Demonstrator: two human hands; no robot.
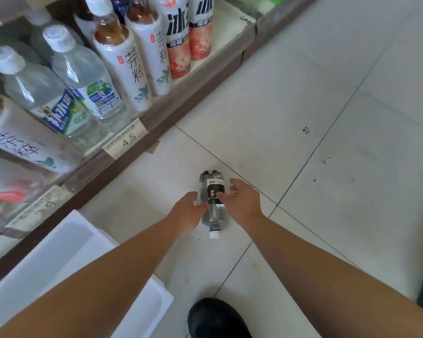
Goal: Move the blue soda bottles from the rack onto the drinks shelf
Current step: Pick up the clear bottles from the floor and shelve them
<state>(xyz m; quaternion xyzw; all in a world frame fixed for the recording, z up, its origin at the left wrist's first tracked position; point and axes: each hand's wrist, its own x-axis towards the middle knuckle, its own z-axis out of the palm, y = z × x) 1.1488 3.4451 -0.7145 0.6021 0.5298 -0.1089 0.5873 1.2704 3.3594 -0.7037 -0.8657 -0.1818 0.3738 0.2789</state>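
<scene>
A clear plastic bottle (212, 181) with a black label and a white cap lies on its side on the tiled floor, cap pointing toward me. My left hand (187, 212) is at its left side with the fingers spread. My right hand (242, 200) is at its right side, also spread, with the thumb and fingertips over the label. Neither hand is closed around the bottle. The drinks shelf (132, 152) runs along the left, packed with water, tea and red-labelled bottles. I see no blue bottle on the floor.
A white plastic bin (66, 245) stands on the floor at the lower left, partly under my left forearm. My black shoe (215, 318) is at the bottom edge. Price tags (126, 139) hang on the shelf's brown front rail. Pale floor tiles spread to the right.
</scene>
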